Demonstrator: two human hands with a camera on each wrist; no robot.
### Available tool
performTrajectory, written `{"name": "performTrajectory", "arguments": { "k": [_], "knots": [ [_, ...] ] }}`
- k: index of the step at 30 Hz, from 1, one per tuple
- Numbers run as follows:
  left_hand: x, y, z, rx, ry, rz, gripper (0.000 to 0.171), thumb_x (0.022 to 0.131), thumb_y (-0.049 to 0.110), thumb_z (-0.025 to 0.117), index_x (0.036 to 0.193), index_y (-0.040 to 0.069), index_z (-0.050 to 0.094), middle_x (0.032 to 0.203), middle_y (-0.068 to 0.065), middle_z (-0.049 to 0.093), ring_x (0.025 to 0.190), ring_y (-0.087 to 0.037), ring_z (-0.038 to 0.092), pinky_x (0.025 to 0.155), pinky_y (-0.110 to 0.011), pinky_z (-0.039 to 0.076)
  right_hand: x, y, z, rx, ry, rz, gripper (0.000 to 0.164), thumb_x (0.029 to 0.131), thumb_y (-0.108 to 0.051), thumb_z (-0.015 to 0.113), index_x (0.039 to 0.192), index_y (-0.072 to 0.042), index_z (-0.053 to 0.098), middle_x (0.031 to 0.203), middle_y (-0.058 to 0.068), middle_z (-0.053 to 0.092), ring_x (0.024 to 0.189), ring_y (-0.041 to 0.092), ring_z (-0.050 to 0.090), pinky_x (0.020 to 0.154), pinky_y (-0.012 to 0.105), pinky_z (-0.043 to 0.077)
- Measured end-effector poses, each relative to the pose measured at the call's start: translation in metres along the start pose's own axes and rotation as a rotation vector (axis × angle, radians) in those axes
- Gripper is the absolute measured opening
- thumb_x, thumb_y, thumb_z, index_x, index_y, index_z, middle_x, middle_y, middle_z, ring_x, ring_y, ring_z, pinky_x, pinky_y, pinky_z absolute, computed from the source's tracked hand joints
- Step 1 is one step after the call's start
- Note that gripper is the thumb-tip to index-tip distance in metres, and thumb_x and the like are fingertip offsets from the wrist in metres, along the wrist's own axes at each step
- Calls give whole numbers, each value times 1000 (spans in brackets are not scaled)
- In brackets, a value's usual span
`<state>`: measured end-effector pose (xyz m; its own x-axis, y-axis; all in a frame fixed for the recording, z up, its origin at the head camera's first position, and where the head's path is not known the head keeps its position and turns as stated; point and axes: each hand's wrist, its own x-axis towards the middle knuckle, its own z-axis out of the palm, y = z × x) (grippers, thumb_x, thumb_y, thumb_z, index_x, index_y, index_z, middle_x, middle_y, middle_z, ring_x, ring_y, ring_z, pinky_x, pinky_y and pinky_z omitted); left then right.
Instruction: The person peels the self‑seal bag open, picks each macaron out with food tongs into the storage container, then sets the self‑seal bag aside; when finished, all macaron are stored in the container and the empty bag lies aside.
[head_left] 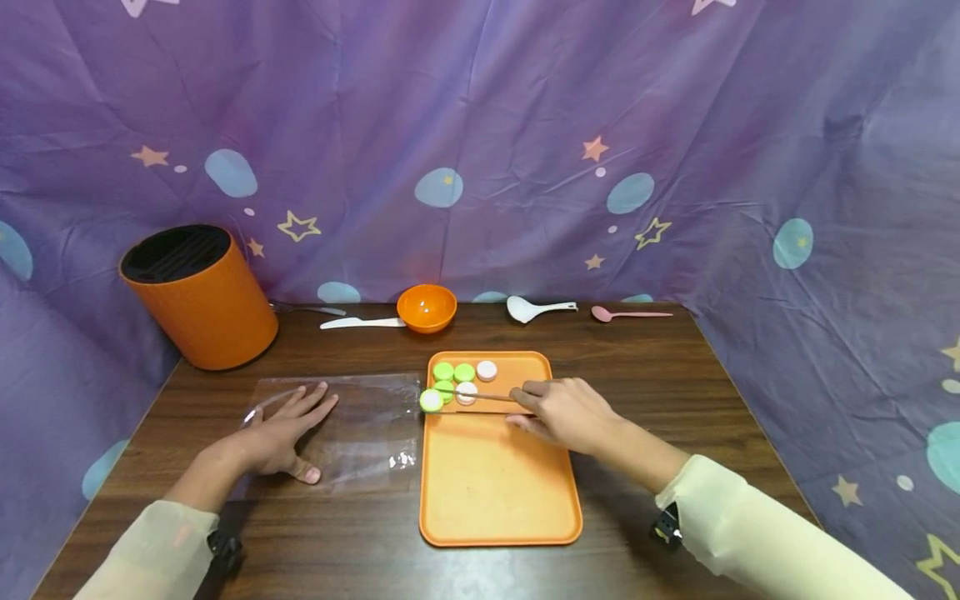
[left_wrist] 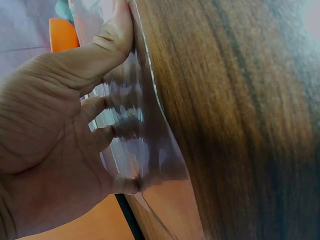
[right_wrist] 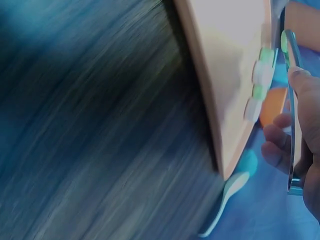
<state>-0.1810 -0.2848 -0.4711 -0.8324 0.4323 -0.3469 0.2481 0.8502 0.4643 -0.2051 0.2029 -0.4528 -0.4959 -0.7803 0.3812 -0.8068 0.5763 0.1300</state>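
My right hand (head_left: 566,414) grips metal tongs (head_left: 483,396) over the far part of an orange tray (head_left: 498,492). Between the tips of the tongs is a round green-and-white piece (head_left: 431,401), at the tray's left edge. Several more small round pieces lie at the far end of the tray, among them a green one (head_left: 464,372) and a white one (head_left: 487,371). In the right wrist view, thumb and fingers wrap the tongs (right_wrist: 295,186). My left hand (head_left: 281,437) rests with spread fingers on a clear plastic sheet (head_left: 367,425) left of the tray.
At the back left stands an orange cylindrical holder (head_left: 206,304) with a black slotted top. Along the back edge lie a white knife (head_left: 360,322), an orange bowl (head_left: 427,308), a white ladle (head_left: 525,309) and a pink spoon (head_left: 603,314). A patterned purple cloth (head_left: 480,150) hangs behind.
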Motion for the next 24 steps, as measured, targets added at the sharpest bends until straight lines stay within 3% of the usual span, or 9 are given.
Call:
{"name": "performTrajectory", "arguments": {
  "k": [4, 10, 18, 24],
  "knots": [
    [10, -22, 9, -8, 15, 32, 131, 72, 67, 87, 178, 25, 22, 188, -14, 1, 171, -53, -3, 112, -99, -5, -14, 12, -5, -7, 7, 29, 31, 97, -39, 86, 109, -11, 80, 81, -5, 64, 54, 7, 52, 46, 30, 46],
    [22, -41, 17, 23, 10, 4, 138, 66, 75, 87, 179, 30, 21, 189, -10, 1, 172, -50, -3, 115, -98, -3, -36, 29, -11, -7, 20, 81, 27, 93, -35, 90, 103, -12, 80, 77, -7, 59, 55, 4, 45, 46, 28, 43],
    [24, -50, 19, 27, 25, 14, 142, 62, 81, 86, 178, 32, 21, 189, -10, 2, 172, -52, -2, 112, -100, -3, -55, 42, -11, -17, 10, 112, 28, 94, -33, 88, 109, -11, 83, 85, -6, 72, 59, 15, 69, 51, 38, 57],
    [19, -39, 15, 14, 12, 10, 136, 67, 73, 88, 178, 29, 22, 189, -10, 1, 172, -51, -4, 114, -98, -4, -57, 44, -6, -7, -21, 126, 28, 95, -35, 88, 109, -10, 83, 85, -4, 71, 59, 15, 68, 51, 38, 57]
  ]
}}
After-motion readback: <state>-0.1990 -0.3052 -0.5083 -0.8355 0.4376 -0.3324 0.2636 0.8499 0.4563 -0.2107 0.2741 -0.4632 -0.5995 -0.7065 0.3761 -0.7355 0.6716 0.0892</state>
